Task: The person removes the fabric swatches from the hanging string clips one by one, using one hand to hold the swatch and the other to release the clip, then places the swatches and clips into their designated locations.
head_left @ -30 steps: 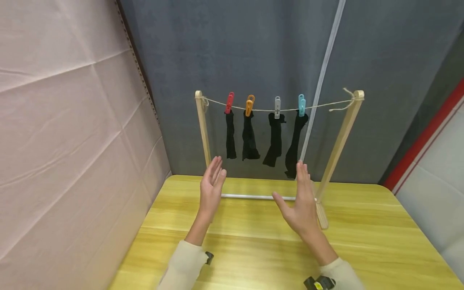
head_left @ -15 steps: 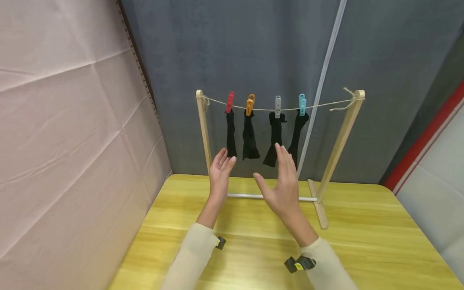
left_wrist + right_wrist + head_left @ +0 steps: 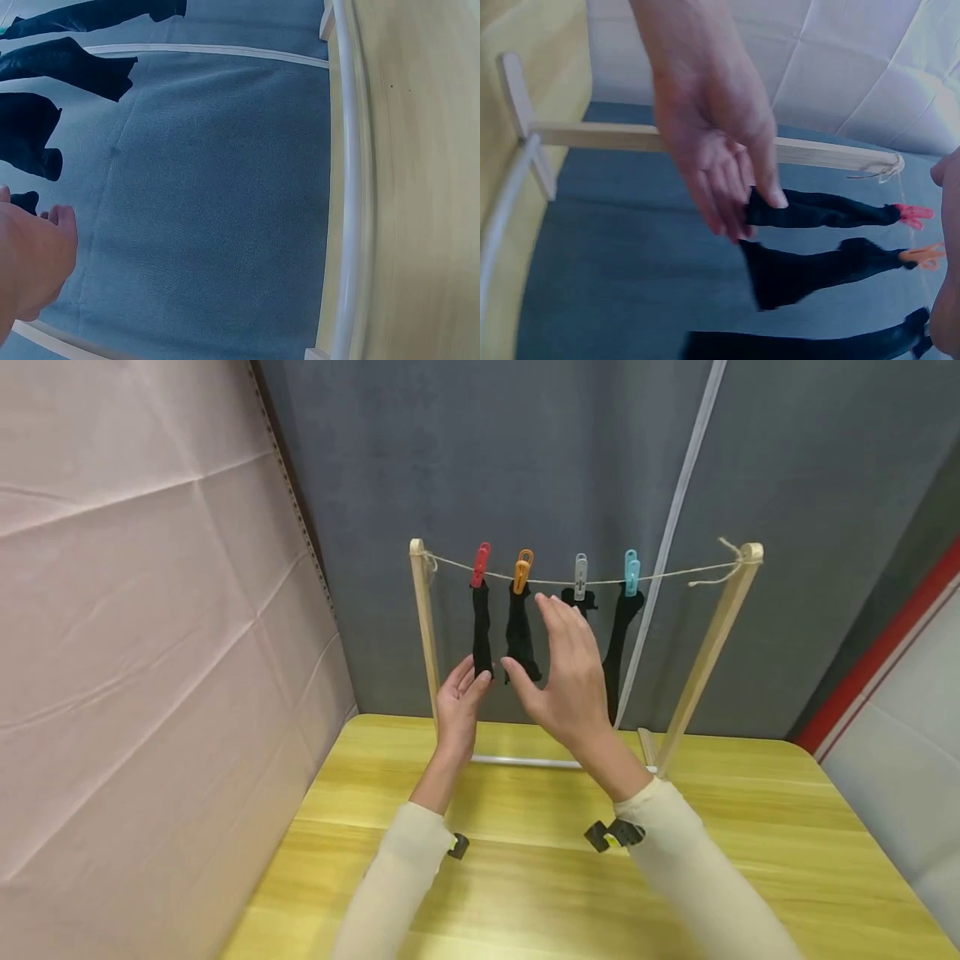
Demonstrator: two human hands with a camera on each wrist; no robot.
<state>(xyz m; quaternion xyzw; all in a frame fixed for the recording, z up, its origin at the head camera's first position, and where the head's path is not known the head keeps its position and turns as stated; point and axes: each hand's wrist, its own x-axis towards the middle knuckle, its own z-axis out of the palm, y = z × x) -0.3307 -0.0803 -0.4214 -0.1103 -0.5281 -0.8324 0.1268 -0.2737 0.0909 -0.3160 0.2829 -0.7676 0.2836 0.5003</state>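
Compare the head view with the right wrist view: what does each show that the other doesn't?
Only head: the light blue clothespin and right post.

Only right wrist: the joint of white rod and left post.

Both: the left hand at the leftmost black sock, right hand, red clothespin, orange clothespin.

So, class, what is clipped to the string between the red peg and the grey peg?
In the head view, the orange peg, with a black cloth hanging from it.
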